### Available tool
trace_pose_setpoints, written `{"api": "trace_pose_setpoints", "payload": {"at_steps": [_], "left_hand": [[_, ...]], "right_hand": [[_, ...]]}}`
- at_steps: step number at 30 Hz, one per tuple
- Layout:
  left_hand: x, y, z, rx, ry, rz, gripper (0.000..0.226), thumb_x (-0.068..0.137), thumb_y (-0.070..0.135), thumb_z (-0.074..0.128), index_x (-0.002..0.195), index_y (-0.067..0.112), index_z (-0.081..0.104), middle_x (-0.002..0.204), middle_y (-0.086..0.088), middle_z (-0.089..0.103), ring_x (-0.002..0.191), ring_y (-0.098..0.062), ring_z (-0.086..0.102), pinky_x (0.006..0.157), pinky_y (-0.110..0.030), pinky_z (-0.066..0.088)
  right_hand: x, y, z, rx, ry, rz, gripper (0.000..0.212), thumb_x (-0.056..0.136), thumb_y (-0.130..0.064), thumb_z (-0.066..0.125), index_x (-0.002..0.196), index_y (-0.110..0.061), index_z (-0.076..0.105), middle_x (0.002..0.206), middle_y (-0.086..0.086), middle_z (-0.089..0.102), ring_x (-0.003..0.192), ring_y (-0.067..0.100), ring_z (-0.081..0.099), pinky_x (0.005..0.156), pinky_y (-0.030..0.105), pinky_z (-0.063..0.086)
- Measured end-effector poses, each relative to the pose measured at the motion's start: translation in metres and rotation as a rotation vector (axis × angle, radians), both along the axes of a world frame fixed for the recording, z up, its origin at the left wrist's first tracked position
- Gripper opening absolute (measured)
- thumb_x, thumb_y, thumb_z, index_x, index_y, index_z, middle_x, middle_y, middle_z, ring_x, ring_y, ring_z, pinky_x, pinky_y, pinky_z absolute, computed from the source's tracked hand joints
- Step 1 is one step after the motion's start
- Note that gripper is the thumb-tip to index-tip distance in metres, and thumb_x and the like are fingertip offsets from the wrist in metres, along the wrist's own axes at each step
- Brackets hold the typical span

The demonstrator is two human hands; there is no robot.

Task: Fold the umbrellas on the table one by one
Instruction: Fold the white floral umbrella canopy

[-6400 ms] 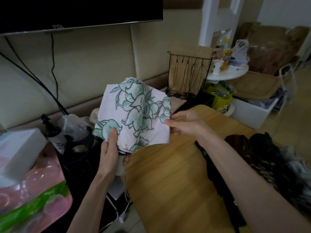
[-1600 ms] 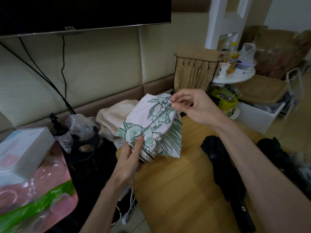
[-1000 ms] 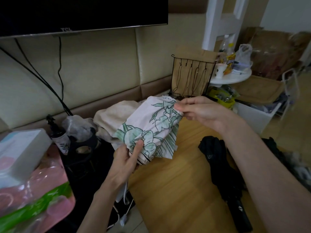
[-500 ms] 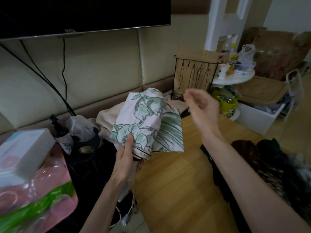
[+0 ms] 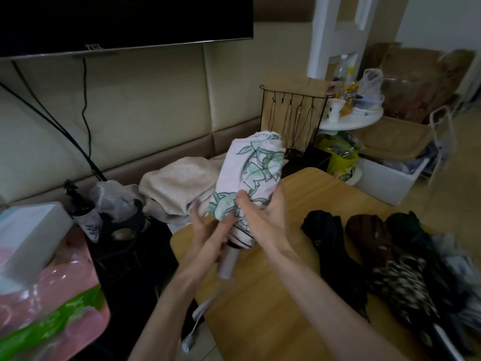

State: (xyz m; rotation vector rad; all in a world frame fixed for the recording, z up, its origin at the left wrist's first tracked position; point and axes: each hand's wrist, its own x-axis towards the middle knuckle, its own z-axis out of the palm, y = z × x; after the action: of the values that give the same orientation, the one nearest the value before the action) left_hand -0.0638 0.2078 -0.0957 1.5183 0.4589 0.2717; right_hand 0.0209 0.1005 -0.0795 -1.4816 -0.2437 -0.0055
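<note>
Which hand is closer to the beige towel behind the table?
Left. The left hand is at the towel side of the floral umbrella, just in front of the beige towel; the right hand grips the umbrella's opposite side, farther away.

Dark umbrellas [image 5: 334, 246] lie on the wooden table [image 5: 260, 308].

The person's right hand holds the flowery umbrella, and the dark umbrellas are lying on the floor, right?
Not the floor: the head view shows the dark umbrellas lying on the wooden table. The right hand does hold the flowery umbrella.
</note>
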Motion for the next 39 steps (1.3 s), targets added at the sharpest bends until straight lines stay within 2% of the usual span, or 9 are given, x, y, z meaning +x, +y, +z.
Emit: {"api": "trace_pose_setpoints", "payload": {"at_steps": [5, 8, 12, 16, 23, 25, 29, 33, 39], "left_hand": [[-0.007, -0.002, 0.017, 0.504, -0.298, 0.359, 0.085, 0.081, 0.074, 0.071, 0.149, 0.029, 0.046, 0.138, 0.017, 0.056, 0.125, 0.007, 0.054, 0.1, -0.015, 0.047], [0.018, -0.024, 0.037, 0.2, -0.243, 0.085, 0.106, 0.067, 0.068, 0.087, 0.154, 0.032, 0.039, 0.129, 0.024, 0.061, 0.115, 0.016, 0.06, 0.092, -0.009, 0.051], [0.035, -0.016, 0.036, 0.033, -0.186, 0.253, 0.074, 0.066, 0.038, 0.099, 0.129, 0.026, 0.062, 0.109, 0.012, 0.078, 0.099, -0.004, 0.074, 0.093, -0.034, 0.063], [0.036, -0.01, 0.025, -0.265, -0.265, 0.354, 0.053, 0.075, 0.024, 0.095, 0.122, 0.023, 0.07, 0.105, 0.007, 0.081, 0.099, -0.016, 0.078, 0.085, -0.037, 0.064], [0.039, -0.007, 0.023, -0.424, -0.349, 0.437, 0.087, 0.063, 0.036, 0.102, 0.139, 0.021, 0.062, 0.118, 0.002, 0.079, 0.108, -0.021, 0.076, 0.098, -0.049, 0.06], [0.037, -0.008, 0.027, -0.433, -0.38, 0.364, 0.081, 0.066, 0.032, 0.099, 0.137, 0.018, 0.063, 0.119, 0.0, 0.079, 0.109, -0.022, 0.076, 0.096, -0.045, 0.061], [0.029, -0.007, 0.025, -0.519, -0.369, 0.16, 0.084, 0.067, 0.028, 0.094, 0.142, 0.017, 0.058, 0.124, -0.003, 0.077, 0.112, -0.021, 0.075, 0.084, -0.034, 0.063], [0.031, -0.005, 0.017, -0.575, -0.357, 0.183, 0.074, 0.069, 0.03, 0.092, 0.136, 0.015, 0.065, 0.121, -0.005, 0.077, 0.111, -0.023, 0.075, 0.084, -0.034, 0.062], [0.035, 0.003, 0.013, -0.685, -0.391, 0.25, 0.073, 0.079, 0.031, 0.086, 0.145, 0.013, 0.059, 0.131, -0.009, 0.074, 0.122, -0.028, 0.071, 0.105, -0.048, 0.057]], "right_hand": [[0.005, -0.011, 0.004, -0.257, -0.178, 0.025, 0.057, 0.084, -0.039, 0.079, 0.127, -0.036, 0.041, 0.12, -0.014, 0.066, 0.11, 0.003, 0.065, 0.09, 0.03, 0.061], [-0.007, -0.007, 0.001, -0.359, -0.263, 0.114, 0.053, 0.09, -0.037, 0.08, 0.132, -0.032, 0.049, 0.119, -0.018, 0.067, 0.102, -0.006, 0.065, 0.075, 0.01, 0.054], [-0.011, -0.009, -0.005, -0.396, -0.284, 0.328, 0.057, 0.09, -0.024, 0.081, 0.138, -0.033, 0.054, 0.125, -0.017, 0.069, 0.117, -0.003, 0.064, 0.096, 0.027, 0.058], [-0.018, -0.015, -0.022, -0.64, -0.6, 0.153, 0.106, 0.079, -0.046, 0.083, 0.165, -0.024, 0.025, 0.154, -0.002, 0.037, 0.143, 0.018, 0.039, 0.118, 0.041, 0.039], [-0.028, -0.049, -0.063, -0.879, -0.666, 0.101, 0.082, 0.095, -0.069, 0.052, 0.162, -0.049, 0.009, 0.156, 0.0, 0.033, 0.112, 0.019, 0.065, 0.072, 0.033, 0.063], [-0.022, -0.052, -0.064, -0.839, -0.65, 0.193, 0.079, 0.103, -0.05, 0.057, 0.163, -0.053, 0.005, 0.162, -0.001, 0.04, 0.092, 0.017, 0.075, 0.065, 0.029, 0.065], [-0.011, -0.052, -0.037, -0.382, -0.392, 0.461, 0.068, 0.101, -0.026, 0.072, 0.16, -0.039, 0.039, 0.148, -0.016, 0.061, 0.132, 0.002, 0.06, 0.107, 0.027, 0.053], [0.0, -0.051, -0.012, -0.301, -0.293, 0.613, 0.069, 0.092, -0.018, 0.082, 0.153, -0.026, 0.051, 0.141, -0.02, 0.065, 0.133, -0.002, 0.057, 0.113, 0.026, 0.047], [-0.011, -0.048, -0.049, -0.894, -0.936, 0.025, 0.065, 0.1, -0.057, 0.056, 0.156, -0.026, 0.045, 0.115, -0.002, 0.077, 0.076, 0.013, 0.075, 0.056, 0.033, 0.062]]}}
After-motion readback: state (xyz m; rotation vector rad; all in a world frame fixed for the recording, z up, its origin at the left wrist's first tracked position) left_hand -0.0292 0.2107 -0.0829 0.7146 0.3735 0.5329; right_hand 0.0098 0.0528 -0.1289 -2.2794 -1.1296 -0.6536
